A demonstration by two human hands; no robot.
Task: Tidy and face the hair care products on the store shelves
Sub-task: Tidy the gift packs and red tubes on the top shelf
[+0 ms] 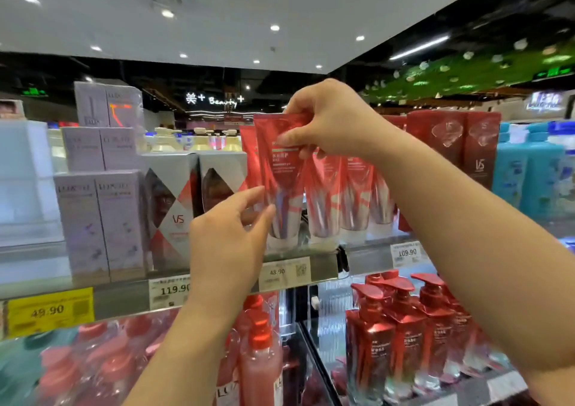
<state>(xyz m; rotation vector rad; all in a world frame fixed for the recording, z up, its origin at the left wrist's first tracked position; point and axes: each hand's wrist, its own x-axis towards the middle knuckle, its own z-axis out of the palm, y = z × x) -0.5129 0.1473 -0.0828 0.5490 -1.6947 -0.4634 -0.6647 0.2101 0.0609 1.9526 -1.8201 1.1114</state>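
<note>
**Head view: two hands on a red tube at the shelf**

The right hand (326, 119) reaches up and in from the right. Its arm slopes down toward the near right corner. The thumb and fingers (287, 139) are bent and pinch the flat top end of a red tube (281, 169). The left hand (227, 237) comes up from below, with its arm rising from the near bottom edge. Its fingers are loose and a little apart. The tips lie against the left side of the tube, low down, but they are not wrapped round it.

The red tube stands upright. Its long way runs up and down. The flat sealed end points up and the white cap (280, 242) points down onto the top shelf (323, 267). Its front with the small writing faces the camera. It leans a tiny bit to the left at the top.

The tube is the left one in a row of the same tubes (340, 194) that stand just to its right. Grey and red boxes (169, 209) stand just to its left, and pale purple boxes (99, 225) are farther left. Tall red boxes (452, 144) stand to the right, and blue bottles (529, 172) are at the far right. A price tag (284, 273) sits on the shelf edge under the tube. Red pump bottles (401, 327) stand on the shelf below.
</note>
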